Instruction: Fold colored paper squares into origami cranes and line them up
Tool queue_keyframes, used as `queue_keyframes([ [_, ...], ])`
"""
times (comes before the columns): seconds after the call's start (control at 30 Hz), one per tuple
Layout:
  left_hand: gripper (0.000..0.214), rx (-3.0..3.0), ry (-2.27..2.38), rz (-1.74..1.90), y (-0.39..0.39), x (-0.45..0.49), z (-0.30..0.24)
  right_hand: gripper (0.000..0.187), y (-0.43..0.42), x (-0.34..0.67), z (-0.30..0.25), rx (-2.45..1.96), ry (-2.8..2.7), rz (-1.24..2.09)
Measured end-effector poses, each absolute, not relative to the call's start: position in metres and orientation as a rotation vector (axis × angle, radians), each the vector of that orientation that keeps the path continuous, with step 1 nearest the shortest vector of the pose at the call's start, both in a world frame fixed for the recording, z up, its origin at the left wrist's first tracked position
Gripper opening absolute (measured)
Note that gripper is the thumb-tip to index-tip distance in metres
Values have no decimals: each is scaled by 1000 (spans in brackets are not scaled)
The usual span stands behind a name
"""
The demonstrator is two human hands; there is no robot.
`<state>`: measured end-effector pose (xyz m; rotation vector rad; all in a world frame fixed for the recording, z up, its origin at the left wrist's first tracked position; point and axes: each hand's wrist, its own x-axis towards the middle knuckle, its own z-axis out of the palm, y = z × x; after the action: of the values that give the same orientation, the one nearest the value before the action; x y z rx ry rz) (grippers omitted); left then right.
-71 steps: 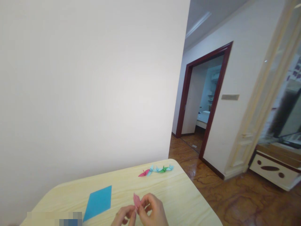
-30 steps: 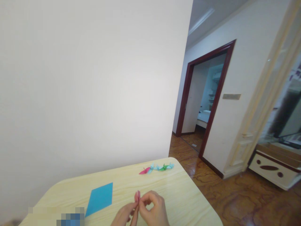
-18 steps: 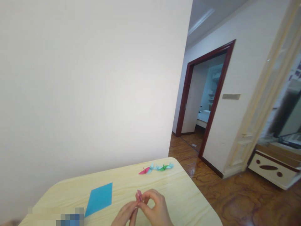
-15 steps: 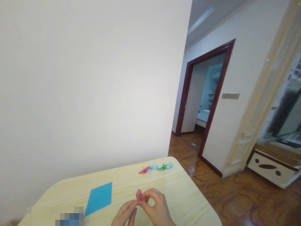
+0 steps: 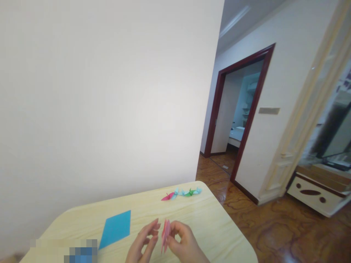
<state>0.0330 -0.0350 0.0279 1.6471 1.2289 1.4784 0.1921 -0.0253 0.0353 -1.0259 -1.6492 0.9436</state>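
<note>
Right hand (image 5: pixel 183 239): thumb and forefinger pinch the pink paper (image 5: pixel 165 235) along its right side, a rounded gap showing between the two fingers behind the pinch. Paper stands on edge in the grip, narrow and folded in layers, tips pointing up and down, raised above the table (image 5: pixel 219 233). Exact folds too small to read.

Left hand (image 5: pixel 144 243): just left of the grip, fingers curved, thumb spread away from forefinger, nothing between them. Fingertips face the paper at close range and appear apart from it.

Left of both hands, a blue sheet (image 5: pixel 116 228) lies flat, well apart from the grip. A blurred patch (image 5: pixel 82 252) sits farther left and nearer the person; what it covers cannot be told.

Beyond the grip, toward the table's far edge, small folded pieces lie in a close row: red (image 5: pixel 168 197) at the left end, then light blue, green (image 5: pixel 190 192) and light blue again at the right end.

Past the table, a pale wall (image 5: pixel 109 91) rises ahead; well right of the grip, a dark red door frame (image 5: pixel 267 80) and a low cabinet (image 5: pixel 312 197) on a brown floor (image 5: pixel 274 233).
</note>
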Motion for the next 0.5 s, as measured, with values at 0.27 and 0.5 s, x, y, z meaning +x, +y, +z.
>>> queue_keyframes([
  [0.27, 20, 1641, 989, 1248, -40, 33, 43, 8, -31, 196, 46, -948, -1607, 1119],
  [0.5, 23, 1425, 911, 1154, -41, 36, 45, 10, -29, 198, 44, -904, -1601, 1230],
])
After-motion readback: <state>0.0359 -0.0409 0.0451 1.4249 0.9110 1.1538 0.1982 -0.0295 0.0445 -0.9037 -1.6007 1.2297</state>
